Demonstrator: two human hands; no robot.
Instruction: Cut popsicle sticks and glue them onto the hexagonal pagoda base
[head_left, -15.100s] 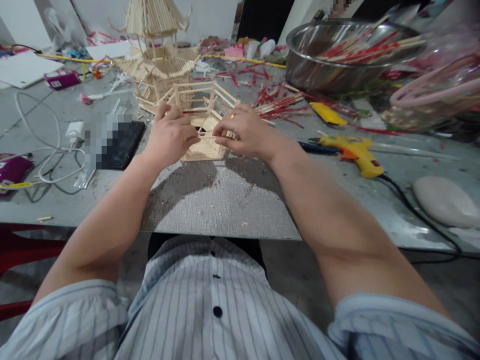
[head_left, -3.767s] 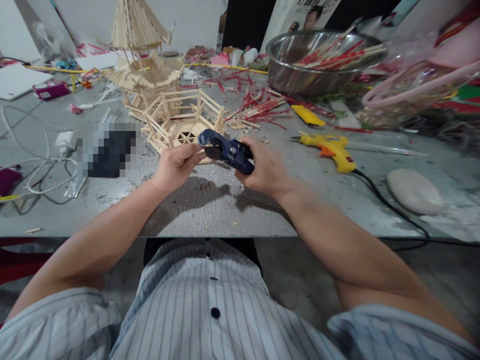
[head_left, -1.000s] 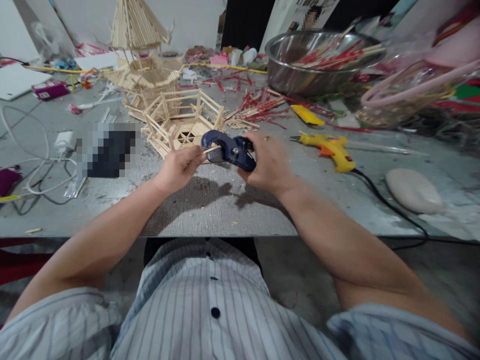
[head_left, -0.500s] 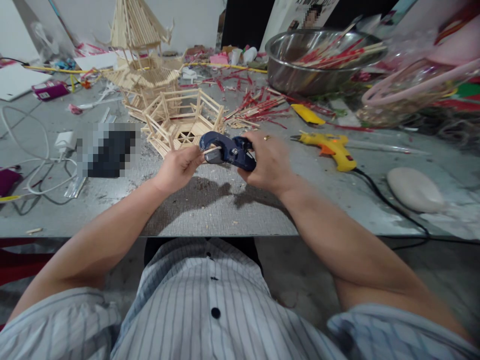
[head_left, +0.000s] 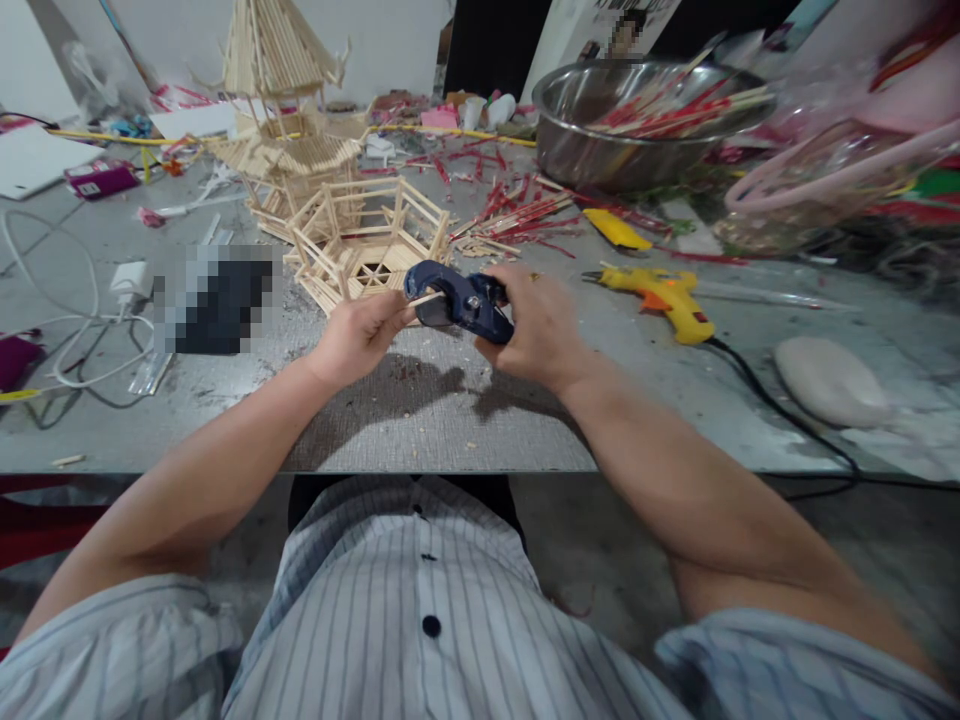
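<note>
My right hand [head_left: 536, 325] is closed around the handles of a dark blue pipe cutter with a ratchet-style curved jaw [head_left: 474, 305]. In a pinch, my left hand [head_left: 364, 335] holds a thin wooden stick [head_left: 426, 299], whose end lies in the cutter's jaw. Just behind both hands stands a six-sided stick frame [head_left: 397, 245] with low railings and a floor with a spoked opening. Behind it to the left rises a tiered stick pavilion [head_left: 281, 140] with a pointed roof.
A yellow glue gun [head_left: 660, 295] lies to the right, its black cord running to the table edge. A steel basin [head_left: 600, 145] holds sticks. Red-wrapped sticks [head_left: 517, 210] are scattered at the back. White cables [head_left: 90, 300] and a dark phone-like object [head_left: 225, 305] lie left.
The cutter and the stick have shifted very slightly to the right. Both hands keep their grips, and everything else stays as it was.
</note>
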